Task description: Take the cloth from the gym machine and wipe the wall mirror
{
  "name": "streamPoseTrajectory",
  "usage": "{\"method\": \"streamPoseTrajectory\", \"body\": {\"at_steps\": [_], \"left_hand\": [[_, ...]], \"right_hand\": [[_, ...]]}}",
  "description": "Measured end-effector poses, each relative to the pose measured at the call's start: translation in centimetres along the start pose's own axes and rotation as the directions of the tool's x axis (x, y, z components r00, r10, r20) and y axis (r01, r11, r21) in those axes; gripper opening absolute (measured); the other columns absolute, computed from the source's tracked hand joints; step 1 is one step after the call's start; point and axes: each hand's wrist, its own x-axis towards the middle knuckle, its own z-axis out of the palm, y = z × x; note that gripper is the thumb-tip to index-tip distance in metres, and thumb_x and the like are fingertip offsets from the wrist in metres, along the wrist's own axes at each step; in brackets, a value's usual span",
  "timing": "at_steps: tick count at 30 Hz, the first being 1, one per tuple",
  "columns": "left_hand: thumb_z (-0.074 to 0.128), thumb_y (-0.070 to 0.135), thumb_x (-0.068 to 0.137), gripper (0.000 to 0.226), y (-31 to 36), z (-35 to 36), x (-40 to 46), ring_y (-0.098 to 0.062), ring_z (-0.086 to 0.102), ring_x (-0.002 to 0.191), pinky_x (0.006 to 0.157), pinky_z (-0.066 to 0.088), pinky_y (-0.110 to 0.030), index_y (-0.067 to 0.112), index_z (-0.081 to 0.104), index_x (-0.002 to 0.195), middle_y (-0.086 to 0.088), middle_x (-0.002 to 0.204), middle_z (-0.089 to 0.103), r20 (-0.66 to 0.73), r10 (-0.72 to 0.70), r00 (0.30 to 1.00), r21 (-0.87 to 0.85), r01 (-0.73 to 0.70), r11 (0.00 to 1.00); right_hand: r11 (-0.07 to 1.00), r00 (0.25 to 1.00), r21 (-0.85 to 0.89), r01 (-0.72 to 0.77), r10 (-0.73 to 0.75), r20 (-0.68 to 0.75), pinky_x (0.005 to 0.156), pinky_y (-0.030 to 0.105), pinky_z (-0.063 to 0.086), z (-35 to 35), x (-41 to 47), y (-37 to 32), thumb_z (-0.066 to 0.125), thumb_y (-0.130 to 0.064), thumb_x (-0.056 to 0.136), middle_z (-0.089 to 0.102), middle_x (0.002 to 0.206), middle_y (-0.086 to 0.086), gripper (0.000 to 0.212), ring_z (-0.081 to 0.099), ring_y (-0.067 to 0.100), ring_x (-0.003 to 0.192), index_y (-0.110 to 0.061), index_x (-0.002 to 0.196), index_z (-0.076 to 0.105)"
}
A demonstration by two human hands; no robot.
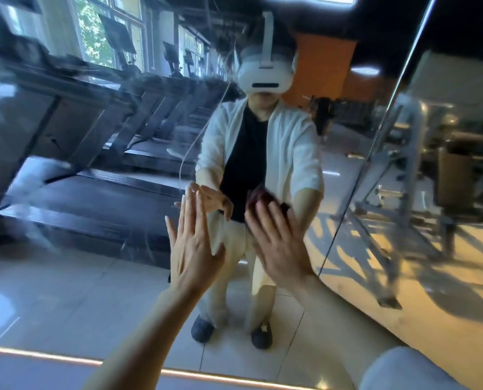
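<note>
Treadmills (99, 153) are showing in reflection along the left of the wall mirror (65, 277), lined up beside bright windows. Further right, the left hand (191, 246) is lying flat against the glass with fingers straight and released, holding nothing. Just beside it, the right hand (277, 243) is pressing a dark maroon cloth (260, 197) to the mirror with extended fingers, the cloth peeking out above the fingertips. A vertical seam (375, 136) is dividing the mirror panels at the right, past both hands.
</note>
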Motion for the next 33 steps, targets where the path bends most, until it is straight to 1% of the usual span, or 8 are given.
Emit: {"method": "streamPoseTrajectory", "body": {"at_steps": [4, 6, 11, 15, 21, 24, 28, 33], "left_hand": [[0.079, 0.014, 0.074, 0.124, -2.5, 0.0, -0.5, -0.016, -0.011, 0.153, 0.118, 0.0, -0.064, 0.016, -0.014, 0.157, -0.005, 0.166, -0.013, 0.047, 0.038, 0.998, 0.098, -0.042, 0.994], [0.079, 0.016, 0.074, 0.127, -3.3, -0.1, -0.5, -0.017, -0.009, 0.154, 0.117, 0.001, -0.067, 0.019, -0.018, 0.156, -0.005, 0.167, -0.013, 0.053, 0.045, 0.998, 0.128, -0.051, 0.99], [0.061, 0.03, 0.092, 0.1, -3.2, 0.6, -0.4, -0.019, -0.007, 0.154, 0.116, -0.005, -0.07, 0.017, -0.013, 0.158, -0.005, 0.167, -0.014, 0.022, 0.042, 0.999, 0.124, -0.045, 0.991], [0.067, 0.016, 0.082, 0.099, -4.1, 0.3, -0.3, -0.017, 0.003, 0.154, 0.116, 0.001, -0.07, 0.014, 0.006, 0.16, -0.004, 0.168, 0.0, -0.031, 0.088, 0.996, 0.063, -0.086, 0.994], [0.072, 0.008, 0.08, 0.092, -7.4, -0.6, -2.9, -0.014, 0.016, 0.15, 0.115, 0.02, -0.068, 0.02, 0.021, 0.156, -0.001, 0.161, 0.023, -0.11, 0.069, 0.992, -0.011, -0.07, 0.997], [0.064, 0.014, 0.08, 0.085, -7.2, 0.1, -4.2, -0.021, 0.017, 0.152, 0.116, 0.021, -0.067, 0.014, 0.025, 0.155, -0.004, 0.163, 0.022, -0.022, 0.047, 0.999, -0.004, -0.047, 0.999], [0.067, 0.01, 0.081, 0.094, -3.6, 1.4, -4.4, -0.019, 0.008, 0.154, 0.117, 0.016, -0.067, 0.019, 0.016, 0.159, -0.004, 0.166, 0.015, 0.041, 0.07, 0.997, -0.082, -0.066, 0.994], [0.077, 0.001, 0.071, 0.108, -0.5, 2.8, -4.6, -0.016, 0.001, 0.154, 0.119, 0.013, -0.064, 0.013, 0.017, 0.159, -0.001, 0.168, 0.005, 0.148, 0.105, 0.983, -0.063, -0.096, 0.993]], "right_hand": [[0.961, 0.968, -0.119, 0.248, -0.24, 0.079, 0.125, 0.049, -0.001, 1.2, -1.6, -0.8, 0.048, -0.031, 0.099, 0.009, 0.168, 0.008, 0.07, 0.001, 0.031, 0.156, -0.019, 0.16, 0.016], [0.999, 0.993, -0.023, 0.027, -0.029, -0.113, 0.124, 0.049, 0.006, -1.0, 3.3, 1.0, 0.046, -0.03, 0.102, 0.02, 0.164, 0.011, 0.061, 0.018, 0.033, 0.15, -0.018, 0.158, 0.024], [0.849, 0.755, 0.219, -0.481, 0.528, -0.388, 0.123, 0.054, 0.019, -5.4, 15.9, 3.5, 0.042, -0.03, 0.107, 0.034, 0.158, 0.023, 0.051, 0.027, 0.041, 0.148, -0.008, 0.153, 0.04], [0.999, 0.968, 0.033, -0.01, 0.018, -0.251, 0.123, 0.05, 0.015, -1.1, 11.9, -4.0, 0.039, -0.032, 0.107, 0.033, 0.161, 0.011, 0.051, 0.023, 0.032, 0.149, -0.014, 0.155, 0.036], [0.906, 0.915, -0.165, 0.391, -0.363, 0.176, 0.125, 0.049, -0.009, 2.8, -3.9, -6.2, 0.035, -0.023, 0.097, -0.003, 0.169, 0.014, 0.072, -0.01, 0.033, 0.155, -0.014, 0.162, 0.005], [1.0, 0.999, -0.016, 0.022, -0.022, -0.032, 0.126, 0.048, 0.003, 0.1, 1.2, -2.7, 0.041, -0.019, 0.099, 0.017, 0.165, 0.014, 0.065, 0.003, 0.034, 0.154, -0.014, 0.159, 0.016], [0.878, 0.836, 0.214, -0.429, 0.475, -0.276, 0.125, 0.05, 0.011, -2.4, 9.1, -0.4, 0.043, -0.024, 0.107, 0.02, 0.162, 0.013, 0.052, 0.019, 0.036, 0.15, -0.009, 0.156, 0.031], [0.981, 0.985, -0.113, 0.16, -0.151, 0.084, 0.126, 0.049, 0.002, 1.5, -4.4, -1.7, 0.056, -0.024, 0.095, 0.003, 0.169, 0.011, 0.079, 0.0, 0.033, 0.155, -0.017, 0.162, 0.013]]}}
